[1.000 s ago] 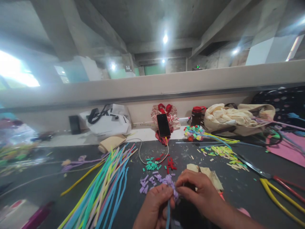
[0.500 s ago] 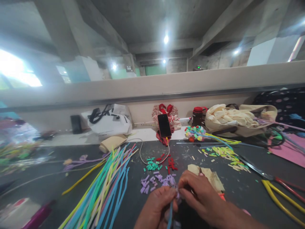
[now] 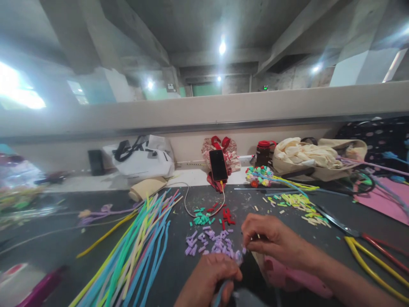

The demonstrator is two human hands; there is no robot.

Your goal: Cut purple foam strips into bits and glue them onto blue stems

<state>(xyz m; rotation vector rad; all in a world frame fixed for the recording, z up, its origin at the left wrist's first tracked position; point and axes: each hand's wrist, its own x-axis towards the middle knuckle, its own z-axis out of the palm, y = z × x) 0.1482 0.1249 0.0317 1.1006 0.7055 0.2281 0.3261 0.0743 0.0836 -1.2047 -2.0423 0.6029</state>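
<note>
My left hand (image 3: pixel 212 275) is closed around a light blue pipe cleaner (image 3: pixel 220 294), its lower end running out of view. A small purple cluster (image 3: pixel 238 256) shows at the fingertips of this hand. My right hand (image 3: pixel 271 236) is just to the right, fingers pinched, with a short purple pipe cleaner piece (image 3: pixel 244 250) at their tips. In front of both hands lies a loose pile of short purple pieces (image 3: pixel 220 243). Beyond it are green pieces (image 3: pixel 202 218) and red pieces (image 3: pixel 227 216). Beneath my right forearm a pink item (image 3: pixel 287 273) is partly hidden.
Long coloured pipe cleaners (image 3: pixel 137 251) lie at left. On the right are scissors (image 3: pixel 338 224), yellow-handled pliers (image 3: pixel 358 251) and yellow pieces (image 3: pixel 297 204). A phone (image 3: pixel 218 165) with a cable (image 3: pixel 186 200) leans at the back, near a red-lidded bottle (image 3: pixel 263 154).
My right hand has come away from my left, slightly up and right. The left hand has dropped a little, still on the blue pipe cleaner. The pink item has come into view.
</note>
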